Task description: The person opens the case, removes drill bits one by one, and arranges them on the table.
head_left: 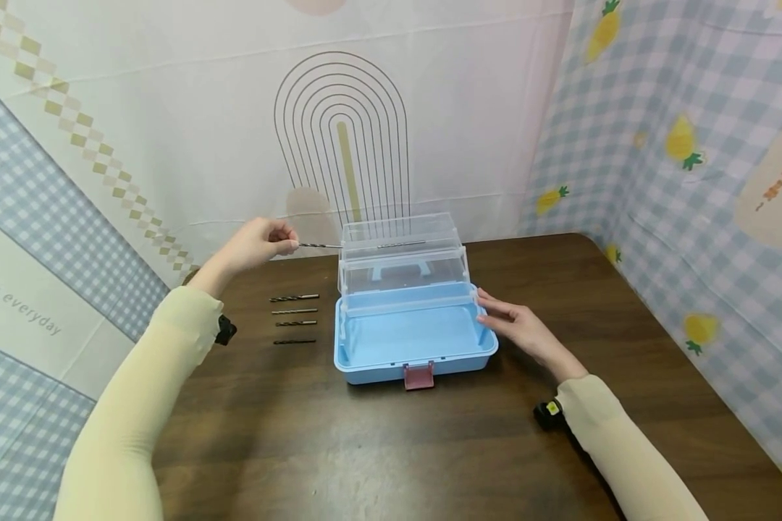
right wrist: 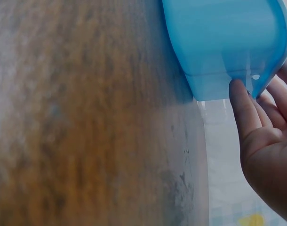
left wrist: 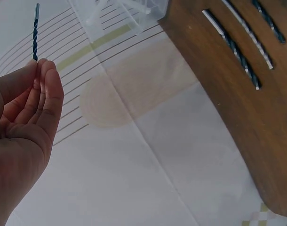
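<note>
My left hand [head_left: 263, 240] pinches a dark twist drill bit [head_left: 319, 245] near one end, between thumb and fingertips; its smooth shank points toward the transparent lid [head_left: 400, 230]. In the left wrist view the drill bit [left wrist: 35, 35] stands out beyond the fingertips. Another drill bit [head_left: 400, 244] lies in the clear upper part of the light blue case [head_left: 417, 329], which stands opened up. At the case's right rear corner, my right hand [head_left: 518, 325] touches the side with fairly straight fingers; the right wrist view shows a fingertip [right wrist: 237, 89] against the blue wall [right wrist: 223, 42].
Several drill bits [head_left: 295, 297] lie in a column on the brown table [head_left: 404, 449], left of the case. A reddish latch [head_left: 419, 376] hangs at the case's front. Printed cloth [head_left: 234, 145] covers the walls behind and beside the table.
</note>
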Action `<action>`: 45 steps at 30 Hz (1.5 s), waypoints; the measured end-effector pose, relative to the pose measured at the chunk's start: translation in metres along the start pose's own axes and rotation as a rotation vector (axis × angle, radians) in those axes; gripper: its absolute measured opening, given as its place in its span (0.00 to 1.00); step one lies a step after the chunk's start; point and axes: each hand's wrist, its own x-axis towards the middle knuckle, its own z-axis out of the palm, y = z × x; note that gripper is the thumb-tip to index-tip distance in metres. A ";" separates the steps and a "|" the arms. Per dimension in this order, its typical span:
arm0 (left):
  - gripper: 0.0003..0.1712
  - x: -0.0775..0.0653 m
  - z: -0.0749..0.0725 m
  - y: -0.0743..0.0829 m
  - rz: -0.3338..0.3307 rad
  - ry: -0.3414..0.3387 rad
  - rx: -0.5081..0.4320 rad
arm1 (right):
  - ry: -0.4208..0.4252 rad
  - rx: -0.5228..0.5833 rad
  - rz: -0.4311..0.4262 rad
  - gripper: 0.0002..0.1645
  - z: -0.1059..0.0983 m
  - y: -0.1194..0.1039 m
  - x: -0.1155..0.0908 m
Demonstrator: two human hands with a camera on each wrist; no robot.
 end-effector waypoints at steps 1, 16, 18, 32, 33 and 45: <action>0.08 -0.003 0.000 -0.001 0.001 0.002 0.001 | 0.002 0.001 0.001 0.36 0.000 0.000 0.000; 0.09 -0.034 0.015 -0.030 -0.010 -0.012 0.009 | 0.024 -0.008 0.026 0.37 0.001 -0.004 0.002; 0.10 -0.039 0.020 -0.036 -0.027 -0.019 0.004 | 0.021 -0.010 0.022 0.38 0.000 -0.004 0.002; 0.07 -0.073 0.055 -0.069 -0.064 -0.065 -0.074 | 0.012 0.004 0.028 0.37 0.001 -0.001 -0.002; 0.07 -0.076 0.056 -0.071 -0.063 -0.066 -0.081 | 0.012 0.003 0.027 0.37 0.001 -0.001 -0.002; 0.06 -0.105 0.075 -0.096 -0.104 -0.155 -0.211 | 0.001 -0.005 0.028 0.36 0.001 -0.001 0.001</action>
